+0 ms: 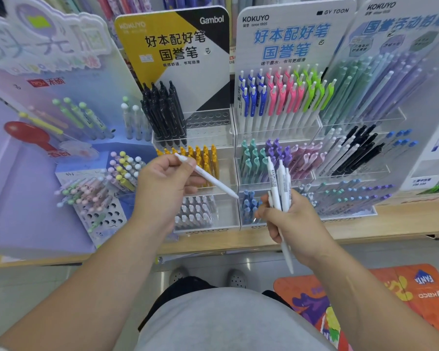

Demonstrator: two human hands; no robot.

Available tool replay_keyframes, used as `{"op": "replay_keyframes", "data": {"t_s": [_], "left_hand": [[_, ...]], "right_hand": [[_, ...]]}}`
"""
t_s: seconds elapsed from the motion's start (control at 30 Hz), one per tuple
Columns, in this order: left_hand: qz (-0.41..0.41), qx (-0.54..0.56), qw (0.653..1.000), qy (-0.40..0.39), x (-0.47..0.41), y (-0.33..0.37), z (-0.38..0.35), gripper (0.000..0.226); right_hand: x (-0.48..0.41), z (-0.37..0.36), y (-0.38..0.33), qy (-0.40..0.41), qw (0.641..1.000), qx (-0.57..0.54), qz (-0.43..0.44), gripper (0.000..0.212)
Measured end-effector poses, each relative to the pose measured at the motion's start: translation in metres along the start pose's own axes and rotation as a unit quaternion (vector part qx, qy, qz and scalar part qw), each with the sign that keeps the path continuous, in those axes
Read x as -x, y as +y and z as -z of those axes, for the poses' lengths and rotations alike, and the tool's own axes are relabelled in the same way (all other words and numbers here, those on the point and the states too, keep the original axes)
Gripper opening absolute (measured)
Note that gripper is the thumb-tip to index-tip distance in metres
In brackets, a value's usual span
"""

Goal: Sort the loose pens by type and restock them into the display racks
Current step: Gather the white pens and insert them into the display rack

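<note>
My left hand (pixel 162 183) grips a single white pen (pixel 211 179) near its clip end, with the tip slanting down to the right. That tip hangs in front of the clear rack (pixel 228 219), above a bottom tier of white pens (pixel 195 211). My right hand (pixel 289 219) holds a bundle of white pens (pixel 280 188) upright, their clips up. One pen of the bundle (pixel 287 252) sticks out below the hand. The two hands are apart, the single pen's tip close to the right hand's fingers.
Tiered Kokuyo racks stand on a wooden shelf (pixel 390 224): black pens (pixel 165 115), yellow pens (pixel 208 158), blue, pink and green pens (pixel 281 97), teal and purple pens (pixel 264 158). A purple stand (pixel 48 153) with pastel pens fills the left. An orange floor mat (pixel 390 300) lies below right.
</note>
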State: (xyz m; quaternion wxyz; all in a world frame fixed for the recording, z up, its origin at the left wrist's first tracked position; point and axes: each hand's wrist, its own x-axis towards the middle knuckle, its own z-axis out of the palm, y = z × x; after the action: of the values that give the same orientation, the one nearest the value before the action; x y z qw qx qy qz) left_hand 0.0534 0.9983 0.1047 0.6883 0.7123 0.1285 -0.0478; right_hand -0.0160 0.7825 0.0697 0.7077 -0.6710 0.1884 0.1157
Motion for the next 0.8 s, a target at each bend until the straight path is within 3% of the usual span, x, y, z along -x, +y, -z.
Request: {"op": "replay_keyframes", "data": {"t_s": [0.13, 0.27, 0.5, 0.8], "left_hand": [[-0.048, -0.144, 0.988, -0.031, -0.003, -0.01, 0.012, 0.007], [-0.115, -0.299, 0.944, -0.077, 0.0, -0.034, 0.011, 0.013], [-0.149, -0.394, 0.904, -0.074, -0.005, -0.07, 0.007, 0.011], [-0.159, -0.445, 0.879, -0.061, -0.006, -0.09, 0.003, 0.021]], "right_hand": [[-0.003, -0.001, 0.003, 0.008, 1.0, -0.008, 0.0, 0.02], [-0.003, -0.004, 0.003, 0.001, 1.0, -0.008, 0.001, 0.019], [-0.001, -0.007, 0.003, -0.001, 1.0, -0.004, 0.001, 0.019], [0.002, -0.004, 0.003, 0.009, 1.0, -0.011, -0.003, 0.02]]}}
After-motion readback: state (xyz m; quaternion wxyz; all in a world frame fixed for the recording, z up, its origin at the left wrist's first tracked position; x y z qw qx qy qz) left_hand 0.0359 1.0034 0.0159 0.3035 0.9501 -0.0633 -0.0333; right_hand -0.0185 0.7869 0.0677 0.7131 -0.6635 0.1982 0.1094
